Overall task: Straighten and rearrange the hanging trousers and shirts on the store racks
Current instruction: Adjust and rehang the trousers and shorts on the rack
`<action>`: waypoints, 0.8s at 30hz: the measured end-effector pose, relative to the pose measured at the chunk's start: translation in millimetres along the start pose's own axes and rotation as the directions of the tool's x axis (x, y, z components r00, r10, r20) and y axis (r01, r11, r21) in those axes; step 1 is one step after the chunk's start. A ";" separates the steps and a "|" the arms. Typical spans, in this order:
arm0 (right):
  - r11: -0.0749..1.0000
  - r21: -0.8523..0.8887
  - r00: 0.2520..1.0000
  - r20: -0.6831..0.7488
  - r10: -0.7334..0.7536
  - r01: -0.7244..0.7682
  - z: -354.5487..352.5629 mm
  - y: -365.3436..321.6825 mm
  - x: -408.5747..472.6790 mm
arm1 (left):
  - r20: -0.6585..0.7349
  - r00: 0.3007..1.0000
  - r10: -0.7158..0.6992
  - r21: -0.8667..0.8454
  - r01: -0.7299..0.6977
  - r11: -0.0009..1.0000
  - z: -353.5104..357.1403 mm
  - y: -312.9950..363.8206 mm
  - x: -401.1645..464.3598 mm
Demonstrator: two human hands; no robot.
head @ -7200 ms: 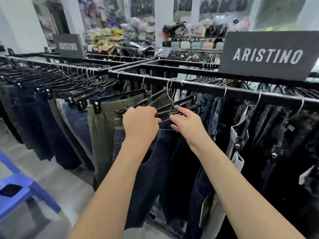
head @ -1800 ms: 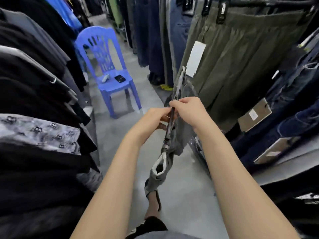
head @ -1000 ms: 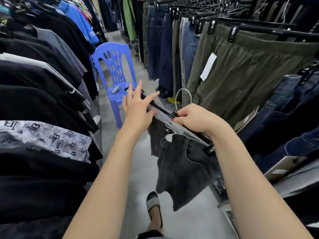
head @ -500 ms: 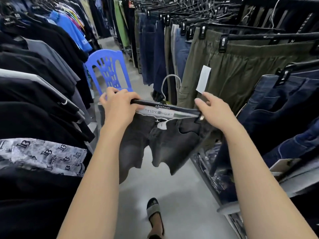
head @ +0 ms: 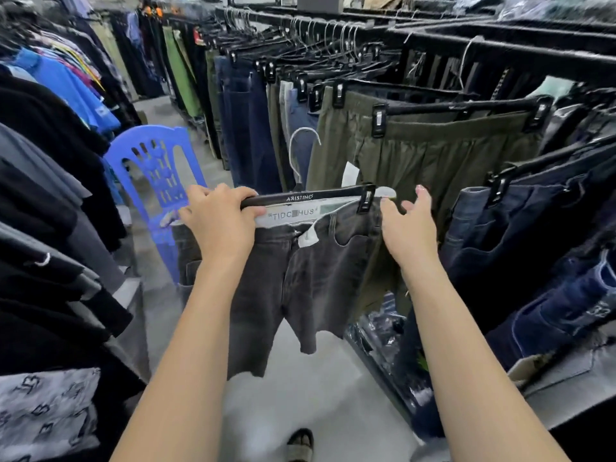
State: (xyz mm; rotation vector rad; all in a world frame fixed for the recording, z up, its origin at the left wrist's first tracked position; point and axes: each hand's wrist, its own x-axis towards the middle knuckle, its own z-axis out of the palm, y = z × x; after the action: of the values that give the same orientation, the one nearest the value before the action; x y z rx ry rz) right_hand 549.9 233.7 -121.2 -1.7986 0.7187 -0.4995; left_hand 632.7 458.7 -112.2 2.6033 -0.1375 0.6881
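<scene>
The left hand [head: 220,221] has a closed grip round the left end of the hanger [head: 310,197], holding grey shorts [head: 300,278] in the aisle. The right hand [head: 408,228], fingers spread, rests against the shorts' right edge.

A blue plastic chair [head: 156,168] stands on the grey floor [head: 300,395].

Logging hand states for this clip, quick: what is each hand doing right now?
Left hand: grips the left end of the black hanger carrying the grey shorts.
Right hand: open, fingers spread beside the hanger's right clip, holding nothing.
</scene>
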 end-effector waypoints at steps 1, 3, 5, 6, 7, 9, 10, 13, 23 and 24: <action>0.999 0.024 1.000 0.014 -0.024 0.024 3.1 -6.2 5.6 | 0.009 1.000 0.011 -0.035 -0.010 0.999 6.7 8.3 4.8; 0.996 0.061 0.996 0.058 -0.061 0.058 9.3 -15.8 18.8 | 0.031 0.999 0.026 -0.110 -0.023 0.994 18.2 26.2 16.3; 0.994 0.085 0.990 0.112 -0.083 0.073 11.5 -24.0 32.5 | 0.040 0.998 0.047 -0.195 -0.038 0.980 27.8 45.7 28.7; 0.993 0.087 0.988 0.127 -0.087 0.077 10.9 -30.1 38.2 | 0.041 0.997 0.060 -0.239 -0.049 0.970 32.0 56.1 35.6; 0.993 0.089 0.987 0.129 -0.094 0.083 8.5 -36.9 42.7 | 0.042 0.996 0.073 -0.280 -0.059 0.958 35.7 66.5 42.5; 0.989 0.105 0.990 0.091 -0.111 0.101 1.2 -49.8 52.6 | 0.051 0.993 0.108 -0.348 -0.083 0.934 41.5 87.8 56.9; 0.987 0.121 0.992 0.058 -0.113 0.105 -3.6 -56.5 57.8 | 0.060 0.990 0.130 -0.374 -0.099 0.922 43.7 99.1 64.3; 0.983 0.161 0.995 -0.048 -0.085 0.091 -19.4 -72.3 75.6 | 0.082 0.974 0.211 -0.407 -0.161 0.899 48.7 135.3 82.7; 0.913 0.407 0.948 -0.298 0.115 0.017 -77.4 -102.9 107.6 | 0.127 0.804 0.581 -0.488 -0.460 0.742 60.4 231.4 97.2; 0.908 0.418 0.943 -0.308 0.124 0.017 -82.8 -103.6 110.5 | 0.116 0.784 0.609 -0.502 -0.483 0.718 61.1 237.5 98.3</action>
State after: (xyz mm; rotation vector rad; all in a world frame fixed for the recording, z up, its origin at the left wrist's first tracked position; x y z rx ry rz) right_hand 600.9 125.1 2.9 -1.3028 0.8160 -0.8620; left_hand 697.2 220.2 -18.6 2.1688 -1.0785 0.3979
